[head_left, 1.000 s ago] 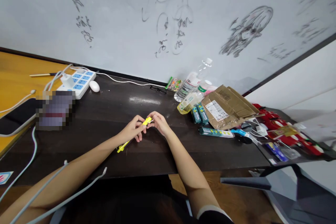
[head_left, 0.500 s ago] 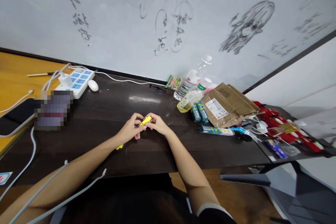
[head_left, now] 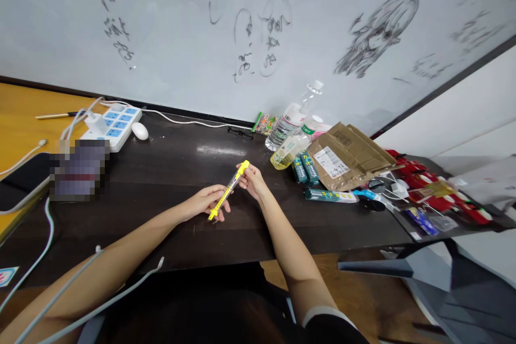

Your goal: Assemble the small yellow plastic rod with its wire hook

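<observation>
Both my hands are over the dark table, holding a slim yellow pen-shaped tool [head_left: 226, 196] with a clear section along its barrel. It slants from lower left to upper right. My right hand [head_left: 253, 181] pinches it near its upper yellow end. My left hand [head_left: 206, 200] has its thumb and fingers around the lower part, with some fingertips showing beneath it. The tool's exact kind cannot be made out.
Right of my hands are bottles [head_left: 287, 128], dark green boxes [head_left: 308, 167], another such box [head_left: 328, 195] and a cardboard parcel [head_left: 349, 153]. Left are a power strip [head_left: 117, 128], a white mouse [head_left: 140, 130] and a phone [head_left: 24, 180]. White cables [head_left: 131, 296] cross my left forearm.
The yellow tool has turned so its whole length shows. My right hand has moved up and right with its upper end; the lower end no longer pokes out behind my left wrist.
</observation>
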Tool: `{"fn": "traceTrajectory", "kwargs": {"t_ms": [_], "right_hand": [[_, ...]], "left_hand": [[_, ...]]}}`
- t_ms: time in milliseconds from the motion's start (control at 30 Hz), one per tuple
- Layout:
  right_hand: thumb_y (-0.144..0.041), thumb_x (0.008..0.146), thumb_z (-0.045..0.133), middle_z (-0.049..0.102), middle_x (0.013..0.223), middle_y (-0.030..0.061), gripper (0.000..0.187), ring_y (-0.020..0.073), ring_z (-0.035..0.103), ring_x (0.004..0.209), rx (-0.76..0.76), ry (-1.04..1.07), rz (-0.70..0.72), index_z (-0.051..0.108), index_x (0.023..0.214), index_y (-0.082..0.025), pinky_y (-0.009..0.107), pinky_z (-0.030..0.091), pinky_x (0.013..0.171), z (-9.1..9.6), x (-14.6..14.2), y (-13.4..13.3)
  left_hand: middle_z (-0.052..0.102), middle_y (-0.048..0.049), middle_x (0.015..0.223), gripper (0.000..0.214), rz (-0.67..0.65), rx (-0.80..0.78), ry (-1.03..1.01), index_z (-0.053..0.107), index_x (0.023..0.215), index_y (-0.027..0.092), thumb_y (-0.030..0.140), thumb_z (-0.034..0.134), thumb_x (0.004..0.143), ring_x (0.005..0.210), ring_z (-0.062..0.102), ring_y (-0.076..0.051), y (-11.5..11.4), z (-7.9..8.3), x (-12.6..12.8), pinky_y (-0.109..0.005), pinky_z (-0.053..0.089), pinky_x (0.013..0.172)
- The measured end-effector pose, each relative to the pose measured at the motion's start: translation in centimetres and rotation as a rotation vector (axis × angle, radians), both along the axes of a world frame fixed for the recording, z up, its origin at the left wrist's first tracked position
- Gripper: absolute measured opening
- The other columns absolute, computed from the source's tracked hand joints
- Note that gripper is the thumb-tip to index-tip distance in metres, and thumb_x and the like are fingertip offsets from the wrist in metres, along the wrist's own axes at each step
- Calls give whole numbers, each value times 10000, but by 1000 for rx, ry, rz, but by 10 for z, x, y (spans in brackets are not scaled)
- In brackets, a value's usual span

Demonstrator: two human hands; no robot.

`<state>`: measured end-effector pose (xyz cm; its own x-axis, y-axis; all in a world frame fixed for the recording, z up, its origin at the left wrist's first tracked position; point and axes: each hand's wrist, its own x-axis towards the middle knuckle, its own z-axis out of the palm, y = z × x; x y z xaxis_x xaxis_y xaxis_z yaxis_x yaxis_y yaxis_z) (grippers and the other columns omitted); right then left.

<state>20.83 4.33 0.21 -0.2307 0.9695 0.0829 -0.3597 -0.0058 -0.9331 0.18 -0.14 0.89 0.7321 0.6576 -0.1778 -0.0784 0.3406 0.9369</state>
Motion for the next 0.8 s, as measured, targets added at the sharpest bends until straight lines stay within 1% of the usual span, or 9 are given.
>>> {"fn": "traceTrajectory", "kwargs": {"t_ms": [133,233,333,400,500,567,633,733,800], "right_hand": [[-460,645,772,449,604,-65,426,37,327,440,-38,103,8,605,929,-189,155,316,355,-2,-5,-1],[-462,662,756,514,653,-54,407,48,390,440,-63,130,-20,567,924,-215,162,357,347,-4,-7,0],[-467,696,729,510,649,-61,378,41,365,417,-60,142,-27,548,917,-220,154,359,322,-3,-4,0],[-447,717,721,482,636,-65,362,38,344,414,-54,133,34,560,937,-208,154,379,321,-1,-1,-1],[-442,756,690,429,610,-67,361,50,367,432,-73,102,133,591,983,-179,180,443,353,3,3,-3],[-462,770,673,410,592,-65,363,61,401,454,-71,89,141,612,967,-163,199,481,398,4,3,-3],[-471,756,687,415,574,-63,359,66,432,476,-46,84,112,630,920,-155,213,512,466,2,1,-3],[-481,750,690,491,608,-39,363,78,494,531,-26,93,49,642,896,-152,222,524,534,-2,-5,-2],[-511,788,634,564,696,-7,385,93,533,575,-37,110,62,636,941,-157,224,513,522,-3,-11,-3]], "left_hand": [[662,-41,799,482,-15,7,7,433,1145,193,542,550,834,580,664,-158,-3,-1,0,-257,518,530],[623,-2,728,488,-8,7,12,413,1173,211,552,531,844,541,637,-143,-3,-4,0,-253,516,495],[561,38,660,465,1,19,-15,415,1182,223,553,495,864,463,583,-111,-3,-8,1,-204,469,414],[535,48,645,459,13,28,-43,420,1187,222,555,472,876,431,552,-94,-3,-10,2,-182,441,386],[531,47,645,466,24,36,-70,423,1192,217,558,468,878,426,542,-88,-3,-10,3,-172,431,377],[537,47,645,468,21,33,-74,418,1198,222,557,473,876,429,546,-90,-4,-10,3,-172,431,379],[543,46,645,467,13,25,-78,415,1202,224,553,478,876,432,551,-94,-4,-9,2,-177,435,385],[559,40,656,457,10,10,-89,412,1198,222,540,483,878,449,572,-105,-5,-7,3,-192,448,409],[583,27,686,444,11,-3,-94,407,1200,224,526,483,884,487,607,-122,-6,-7,3,-214,474,448]]}}
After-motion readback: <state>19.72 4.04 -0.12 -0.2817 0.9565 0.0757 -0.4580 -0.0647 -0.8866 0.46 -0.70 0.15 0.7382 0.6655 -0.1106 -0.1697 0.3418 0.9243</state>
